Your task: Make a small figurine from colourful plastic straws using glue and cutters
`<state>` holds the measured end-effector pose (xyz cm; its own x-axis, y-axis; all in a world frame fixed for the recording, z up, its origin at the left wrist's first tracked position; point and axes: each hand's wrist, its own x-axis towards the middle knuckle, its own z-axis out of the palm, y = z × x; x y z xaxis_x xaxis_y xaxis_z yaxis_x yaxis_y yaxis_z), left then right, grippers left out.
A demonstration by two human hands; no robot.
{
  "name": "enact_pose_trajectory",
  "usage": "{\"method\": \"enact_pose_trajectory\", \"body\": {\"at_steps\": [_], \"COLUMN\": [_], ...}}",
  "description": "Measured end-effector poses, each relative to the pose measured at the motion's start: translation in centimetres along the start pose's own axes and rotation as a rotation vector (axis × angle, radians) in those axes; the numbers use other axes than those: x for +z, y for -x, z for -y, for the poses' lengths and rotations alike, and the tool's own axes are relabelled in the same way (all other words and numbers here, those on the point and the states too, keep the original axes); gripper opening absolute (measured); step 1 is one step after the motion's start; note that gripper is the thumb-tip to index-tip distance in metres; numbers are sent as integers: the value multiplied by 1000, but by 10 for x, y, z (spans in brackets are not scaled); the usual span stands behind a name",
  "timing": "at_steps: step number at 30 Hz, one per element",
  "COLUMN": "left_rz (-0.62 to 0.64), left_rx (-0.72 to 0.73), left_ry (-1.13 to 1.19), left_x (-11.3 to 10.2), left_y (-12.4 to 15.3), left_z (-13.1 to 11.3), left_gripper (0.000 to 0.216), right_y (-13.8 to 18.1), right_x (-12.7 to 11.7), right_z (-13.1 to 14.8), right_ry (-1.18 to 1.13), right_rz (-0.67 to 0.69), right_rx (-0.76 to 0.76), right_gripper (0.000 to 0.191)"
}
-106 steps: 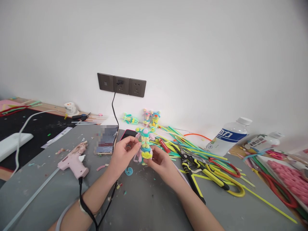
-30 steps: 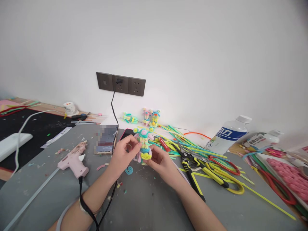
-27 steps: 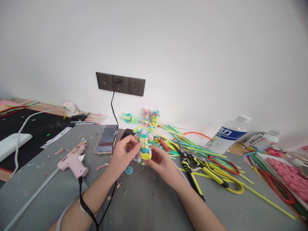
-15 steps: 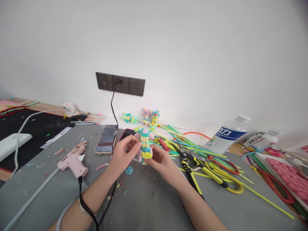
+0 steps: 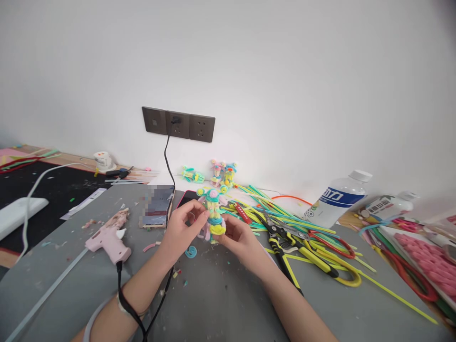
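Note:
Between my two hands a small pipe-cleaner figure (image 5: 214, 213) stands upright, made of teal, yellow and pink fuzzy coils. My left hand (image 5: 188, 227) pinches it from the left side with thumb and fingers. From the right, my right hand (image 5: 239, 239) grips its lower part. A blue coiled piece (image 5: 190, 251) lies on the grey mat (image 5: 221, 304) just below my left hand. Further left rests a pink glue gun (image 5: 110, 240) with a long glue stick in its back.
Several similar figures (image 5: 228, 175) stand by the wall. To the right lie yellow-black pliers (image 5: 302, 251), a bundle of pipe cleaners (image 5: 256, 202) and a bottle (image 5: 338, 197). A phone (image 5: 156, 206) sits left of centre. A black cable (image 5: 166, 159) drops from the wall socket (image 5: 178, 124).
The pipe-cleaner figure has tilted very slightly to the left at its top. Both hands keep nearly the same place and grip.

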<state>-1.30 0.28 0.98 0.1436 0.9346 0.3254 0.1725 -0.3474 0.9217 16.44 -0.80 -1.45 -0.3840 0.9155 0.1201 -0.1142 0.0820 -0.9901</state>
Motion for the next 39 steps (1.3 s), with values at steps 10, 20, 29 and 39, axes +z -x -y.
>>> {"method": "enact_pose_trajectory", "body": {"at_steps": [10,20,29,39], "left_rz": [199,245,47,191], "left_rx": [-113,-242,-350,-433], "left_ry": [134,307,586,681], "left_x": [5,7,8,6], "left_y": [1,1,-3,-2], "left_z": [9,9,0,0], "left_gripper": [40,50,54,45], "right_y": [-3,-2,0,103], "right_x": [-6,-4,-20,-90], "right_z": [4,2,13,-5], "right_ry": [-47,-120,136,1172], "right_rz": [-79,-120,-188,-689], "right_rx": [25,74,-5,121], "right_gripper": [35,39,34,46]}}
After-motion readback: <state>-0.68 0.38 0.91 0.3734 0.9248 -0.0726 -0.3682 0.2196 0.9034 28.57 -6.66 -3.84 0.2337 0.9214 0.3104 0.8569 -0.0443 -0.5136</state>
